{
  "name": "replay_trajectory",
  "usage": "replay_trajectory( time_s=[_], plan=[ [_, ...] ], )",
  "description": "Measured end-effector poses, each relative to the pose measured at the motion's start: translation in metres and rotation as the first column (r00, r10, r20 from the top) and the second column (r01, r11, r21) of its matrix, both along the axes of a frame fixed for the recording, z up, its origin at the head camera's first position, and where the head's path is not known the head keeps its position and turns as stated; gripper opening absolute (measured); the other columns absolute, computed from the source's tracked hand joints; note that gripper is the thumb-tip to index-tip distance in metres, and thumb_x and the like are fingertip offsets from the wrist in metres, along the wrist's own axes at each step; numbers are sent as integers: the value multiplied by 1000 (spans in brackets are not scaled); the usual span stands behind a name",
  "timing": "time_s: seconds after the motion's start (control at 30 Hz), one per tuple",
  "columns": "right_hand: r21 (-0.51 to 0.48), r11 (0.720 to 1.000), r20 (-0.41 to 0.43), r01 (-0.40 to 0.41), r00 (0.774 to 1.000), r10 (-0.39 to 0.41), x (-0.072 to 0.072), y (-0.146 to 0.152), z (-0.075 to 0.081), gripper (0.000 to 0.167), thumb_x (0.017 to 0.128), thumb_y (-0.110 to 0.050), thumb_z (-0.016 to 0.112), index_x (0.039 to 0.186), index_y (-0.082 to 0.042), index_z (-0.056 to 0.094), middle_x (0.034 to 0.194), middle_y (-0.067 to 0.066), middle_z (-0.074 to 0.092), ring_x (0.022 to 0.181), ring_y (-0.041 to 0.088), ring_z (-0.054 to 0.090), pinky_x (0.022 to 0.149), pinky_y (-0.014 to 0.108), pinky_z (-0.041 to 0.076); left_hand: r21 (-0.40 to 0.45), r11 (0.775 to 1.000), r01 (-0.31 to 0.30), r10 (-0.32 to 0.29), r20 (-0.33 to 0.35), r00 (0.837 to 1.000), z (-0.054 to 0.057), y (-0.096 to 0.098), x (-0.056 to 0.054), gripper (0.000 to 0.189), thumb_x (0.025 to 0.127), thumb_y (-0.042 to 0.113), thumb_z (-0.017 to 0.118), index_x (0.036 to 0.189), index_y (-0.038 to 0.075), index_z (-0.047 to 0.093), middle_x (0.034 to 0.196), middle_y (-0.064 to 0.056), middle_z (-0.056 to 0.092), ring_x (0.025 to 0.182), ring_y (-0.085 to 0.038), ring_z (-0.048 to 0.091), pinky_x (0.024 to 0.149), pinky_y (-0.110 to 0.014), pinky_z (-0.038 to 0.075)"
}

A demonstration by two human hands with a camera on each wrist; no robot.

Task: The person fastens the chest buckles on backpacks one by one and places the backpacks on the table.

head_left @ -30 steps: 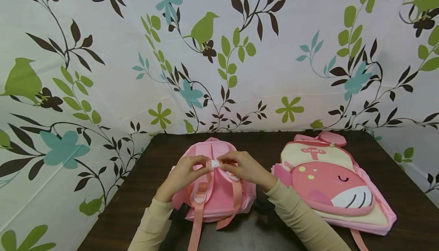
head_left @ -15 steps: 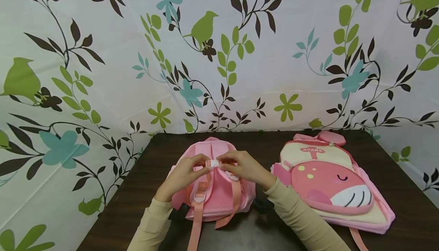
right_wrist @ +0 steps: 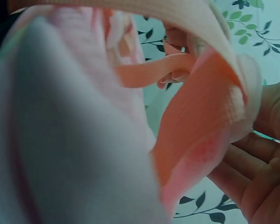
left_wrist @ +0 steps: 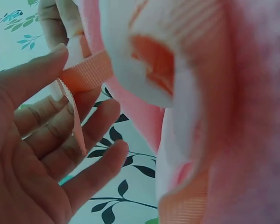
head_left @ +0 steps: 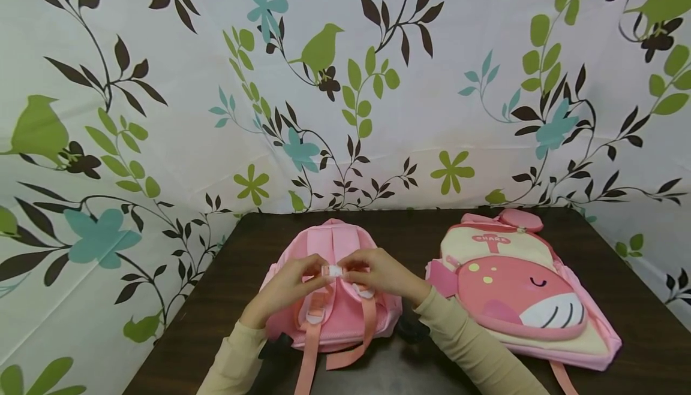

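Note:
A pink backpack stands with its shoulder straps towards me on the dark table. Between the straps is a white buckle on a peach chest strap. My left hand pinches the buckle's left side between thumb and forefinger, its other fingers spread in the left wrist view. From the other side my right hand pinches the buckle's right side. Fingers partly cover the buckle, so I cannot tell whether its halves are locked. Peach webbing tails hang below the shoulder straps.
To the right lies a cream and pink backpack with a whale-shaped front pocket. A patterned cloth hangs behind the dark table. Black material shows at both lower sides of the nearer bag.
Both hands and the buckle have come slightly down, towards me. The right webbing tail has swung a little left. The view has tilted slightly.

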State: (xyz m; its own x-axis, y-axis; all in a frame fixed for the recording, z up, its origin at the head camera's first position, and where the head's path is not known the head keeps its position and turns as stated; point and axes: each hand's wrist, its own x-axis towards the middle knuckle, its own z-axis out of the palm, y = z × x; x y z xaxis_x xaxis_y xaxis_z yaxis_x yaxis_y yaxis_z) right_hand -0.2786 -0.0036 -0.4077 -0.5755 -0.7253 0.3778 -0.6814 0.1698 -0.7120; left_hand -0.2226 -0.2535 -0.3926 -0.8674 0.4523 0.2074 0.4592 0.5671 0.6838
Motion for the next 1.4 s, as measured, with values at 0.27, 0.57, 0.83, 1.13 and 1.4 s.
replay_trajectory(
  time_s=[0.27,0.57,0.83,1.13,1.4],
  plan=[
    [19,999,57,-40,998,39,8,-5,-14,22,95,-12,71,116,-5,73,102,-1,71,85,6,59,77,23,53,-64,998,21,-23,-32,999,-11,-4,4,13,95,30,72,100,21,64,88,11,62,86,-11,59,85,-33,51],
    [75,997,10,-29,1000,28,13,-11,-25,20,94,-9,71,113,-5,74,101,-1,71,85,5,57,77,23,51,-48,997,59,-59,16,998,-24,-8,9,11,96,24,71,95,19,62,89,10,63,86,-10,61,84,-33,53],
    [169,986,-62,-11,998,22,15,-14,-31,20,95,-10,70,114,-7,75,106,-1,71,89,4,58,82,22,50,-107,994,20,-19,16,1000,-31,-8,12,12,95,31,72,97,22,63,86,12,60,78,-6,57,68,-23,48],
    [236,971,-122,-27,991,57,19,-22,-30,22,96,-12,67,117,-6,74,95,-3,64,79,4,52,74,17,45,-129,992,-1,1,5,1000,-35,-15,15,13,95,29,73,92,22,63,82,12,59,76,-5,56,68,-23,48],
    [267,963,-152,-35,985,77,23,-32,-28,25,97,-15,66,119,-6,73,94,-3,63,79,5,50,74,15,43,-95,995,10,-7,28,1000,-34,-25,20,12,95,28,72,93,18,65,84,9,61,80,-8,58,72,-24,48]
  ],
)
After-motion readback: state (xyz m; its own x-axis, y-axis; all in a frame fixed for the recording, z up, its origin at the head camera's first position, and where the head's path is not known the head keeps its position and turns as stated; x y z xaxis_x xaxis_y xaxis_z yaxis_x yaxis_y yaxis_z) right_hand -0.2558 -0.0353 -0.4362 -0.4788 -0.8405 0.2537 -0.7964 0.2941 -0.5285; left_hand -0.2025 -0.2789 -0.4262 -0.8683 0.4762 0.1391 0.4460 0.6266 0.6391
